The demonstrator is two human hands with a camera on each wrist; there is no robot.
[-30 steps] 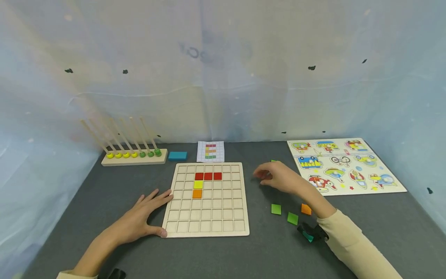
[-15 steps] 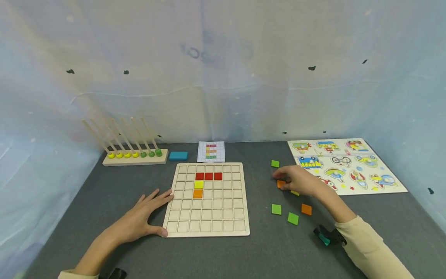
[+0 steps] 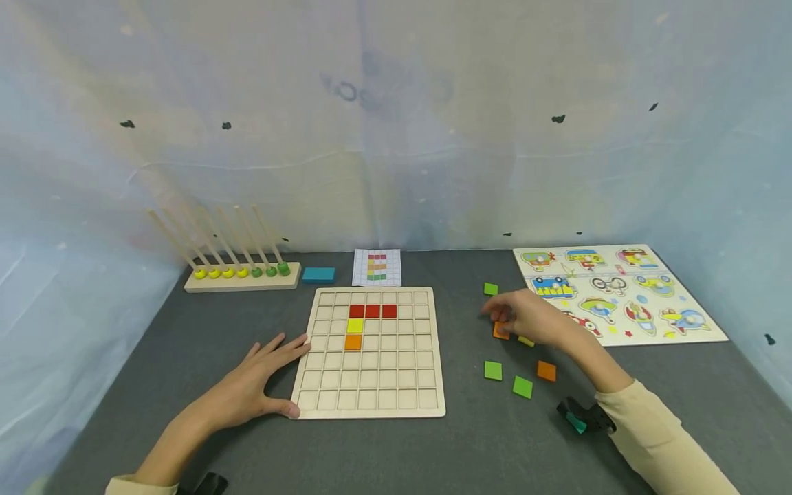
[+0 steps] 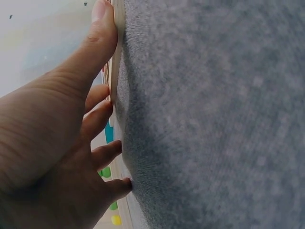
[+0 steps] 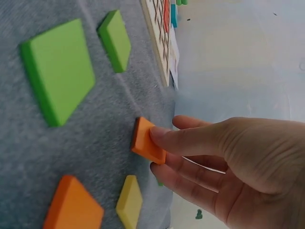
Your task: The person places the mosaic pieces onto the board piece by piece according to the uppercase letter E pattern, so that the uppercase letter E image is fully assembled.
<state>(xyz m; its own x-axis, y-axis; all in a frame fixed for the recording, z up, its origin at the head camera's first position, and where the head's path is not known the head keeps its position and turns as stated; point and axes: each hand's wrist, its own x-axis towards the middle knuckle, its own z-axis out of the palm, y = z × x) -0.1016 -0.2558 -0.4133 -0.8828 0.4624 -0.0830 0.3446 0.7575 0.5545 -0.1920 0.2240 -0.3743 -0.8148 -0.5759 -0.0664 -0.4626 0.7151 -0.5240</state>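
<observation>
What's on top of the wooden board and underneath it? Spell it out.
On the wooden board: three red tiles in a row, then a yellow tile and an orange tile running toward the near edge from the leftmost red. Anything underneath can't be seen; the board covers it.

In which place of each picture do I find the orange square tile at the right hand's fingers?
Head: the orange square tile is right of centre, partly covered by the right hand.
Left wrist: not in the picture.
Right wrist: the tile is just below the centre, held by the same hand.
Shared landmark: the pale wooden grid board, seen in all three.
</observation>
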